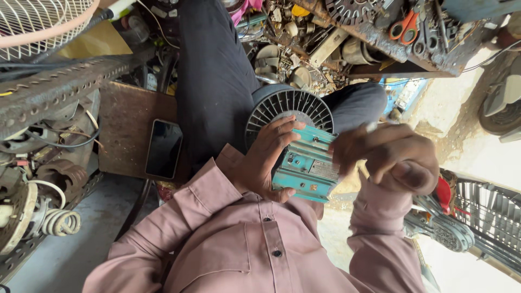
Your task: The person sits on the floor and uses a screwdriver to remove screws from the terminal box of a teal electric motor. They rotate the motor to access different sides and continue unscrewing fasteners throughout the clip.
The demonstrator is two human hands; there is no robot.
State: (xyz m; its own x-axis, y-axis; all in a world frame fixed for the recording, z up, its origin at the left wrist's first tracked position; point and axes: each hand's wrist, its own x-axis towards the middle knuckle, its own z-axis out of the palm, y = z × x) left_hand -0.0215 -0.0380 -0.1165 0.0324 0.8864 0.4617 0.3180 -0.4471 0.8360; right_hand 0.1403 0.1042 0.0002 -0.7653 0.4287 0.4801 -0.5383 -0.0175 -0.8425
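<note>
A teal electric motor (306, 168) with a grey ribbed fan cover (287, 108) rests on my lap, against my dark trousers (217, 81). My left hand (266, 160) grips the motor's left side, fingers spread over the fan cover's rim and thumb under the teal body. My right hand (393, 157) is slightly blurred. Its curled fingers pinch at the motor's upper right edge, near a small grey plate. I cannot tell whether they also hold something small. The sleeves and front of my pink shirt (244, 244) fill the bottom of the view.
A dark phone (164, 147) lies on a brown board (127, 125) to the left. A white fan guard (43, 24), a perforated metal bar (59, 87) and a coil spring (59, 221) crowd the left. Orange-handled scissors (404, 27) lie among scrap parts above, with a metal grille (491, 211) at the right.
</note>
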